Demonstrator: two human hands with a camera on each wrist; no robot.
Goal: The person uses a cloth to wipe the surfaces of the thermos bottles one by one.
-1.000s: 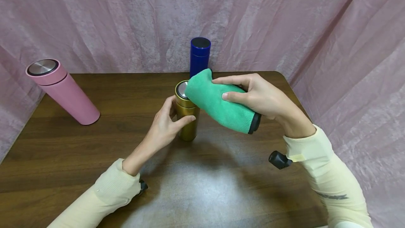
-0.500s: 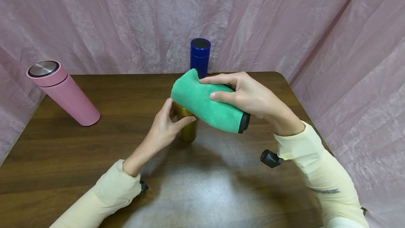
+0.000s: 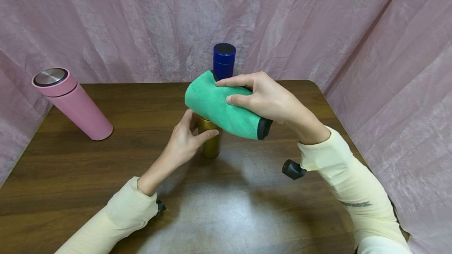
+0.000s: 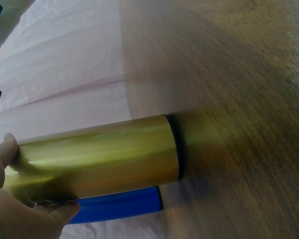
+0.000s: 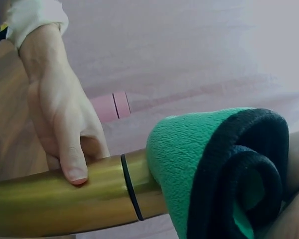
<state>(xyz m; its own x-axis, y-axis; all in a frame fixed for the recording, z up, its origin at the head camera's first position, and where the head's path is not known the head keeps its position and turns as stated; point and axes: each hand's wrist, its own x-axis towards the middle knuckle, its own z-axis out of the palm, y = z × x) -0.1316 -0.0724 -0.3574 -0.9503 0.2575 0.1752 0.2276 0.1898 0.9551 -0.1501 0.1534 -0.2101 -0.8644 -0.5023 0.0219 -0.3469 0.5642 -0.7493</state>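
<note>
Pink curtain: hangs behind everything and down the right side.
Surface: wood-grained and dark, with a bright glare at its near middle.
Pink flask: stands at the far left, well apart from the rest and unmoved over the last second; its steel-topped lid is on, so any contents are hidden.
Gold flask: stands upright near the middle of the surface, in the same place as a second ago; its gold cap is on above a black seam, and the inside cannot be seen.
Blue flask: stands behind the gold one, its dark-topped cap on, contents out of sight; whether the two touch cannot be told.
Green cloth: rolled, dark-edged; it has slid leftward from the cap's edge to right over the top, hiding the steel disc that showed a second ago. This seems to bring the wiping onto the cap.
Left hand: grasps the gold flask below its cap, thumb across the near side, grip unchanged.
Right hand: grasps the roll, thumb and forefinger on its upper side; the other fingers are hidden.
</note>
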